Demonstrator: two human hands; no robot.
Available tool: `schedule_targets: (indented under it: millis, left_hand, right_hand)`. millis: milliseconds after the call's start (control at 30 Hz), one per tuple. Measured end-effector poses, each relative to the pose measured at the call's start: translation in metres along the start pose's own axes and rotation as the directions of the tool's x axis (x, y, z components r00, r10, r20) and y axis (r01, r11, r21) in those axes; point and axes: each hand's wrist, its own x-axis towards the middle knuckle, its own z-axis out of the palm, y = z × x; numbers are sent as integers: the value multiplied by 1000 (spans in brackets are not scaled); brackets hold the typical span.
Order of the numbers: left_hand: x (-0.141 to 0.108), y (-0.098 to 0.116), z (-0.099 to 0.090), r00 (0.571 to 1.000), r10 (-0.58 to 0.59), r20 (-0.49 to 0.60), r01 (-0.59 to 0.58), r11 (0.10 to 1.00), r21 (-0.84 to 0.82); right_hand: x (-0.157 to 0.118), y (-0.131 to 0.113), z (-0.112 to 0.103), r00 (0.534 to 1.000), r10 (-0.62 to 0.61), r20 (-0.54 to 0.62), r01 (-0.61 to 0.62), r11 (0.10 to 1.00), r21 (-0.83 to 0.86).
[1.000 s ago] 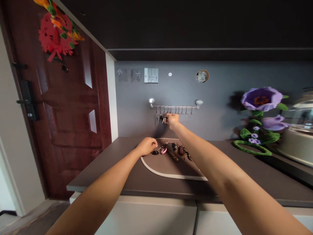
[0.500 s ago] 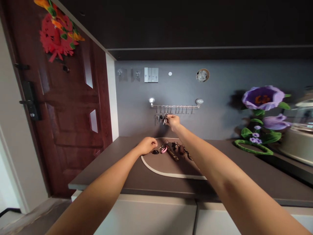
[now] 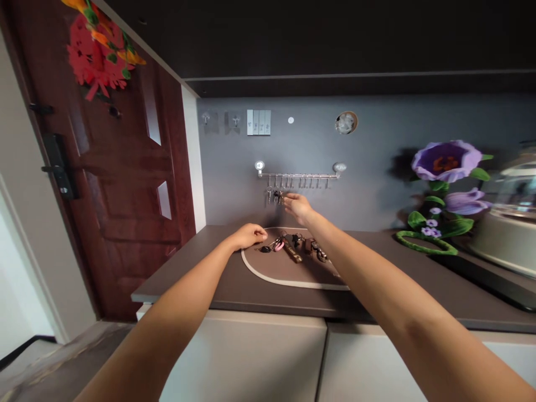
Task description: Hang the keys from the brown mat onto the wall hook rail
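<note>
Apparently, the step in hand is settling a small bunch of keys (image 3: 280,197) on the hook rail (image 3: 299,176) fixed to the wall (image 3: 368,206): the bunch hangs below the rail's left part, close beside other hanging keys (image 3: 269,195), and the right hand (image 3: 299,207) is just to its right. That hand's fingers (image 3: 292,197) look stretched out and released, though whether a fingertip touches the bunch is too small to tell. The left hand (image 3: 250,235) rests by the left edge of a mat (image 3: 268,272) on the worktop (image 3: 226,290), its fingers loosely bent; whether they pinch anything I cannot tell. Near it, more keys and fobs lie on the mat, among them a pink ring (image 3: 278,245) and a brown strap (image 3: 292,250). To my mind, the next move calls for drawing the right hand clear without brushing the hanging keys, since a light ring could slip off its hook. How each ring sits on its hook is hard to make out, the pieces on the mat overlap too much to count, and the right forearm (image 3: 377,279) hides the mat's right side.
</note>
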Motion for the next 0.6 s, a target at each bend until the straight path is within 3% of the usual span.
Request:
schedule_targets:
  millis: [167,300,433,600]
  left_hand:
    - [-7,7,-7,996,-27,85,39,990,-133]
    - [-10,9,-11,988,-44,146,76,972,-221]
    - [-11,8,-15,976,-32,216,83,970,-229]
    - [-12,8,-16,971,10,240,14,995,-101]
  right_hand:
    - [-25,11,-7,990,-36,139,50,994,-97]
    - [-46,27,-13,961,-139,239,198,948,-247]
    - [-60,40,-21,900,-235,367,398,785,-474]
    - [-63,49,-25,824,-261,502,557,535,-635]
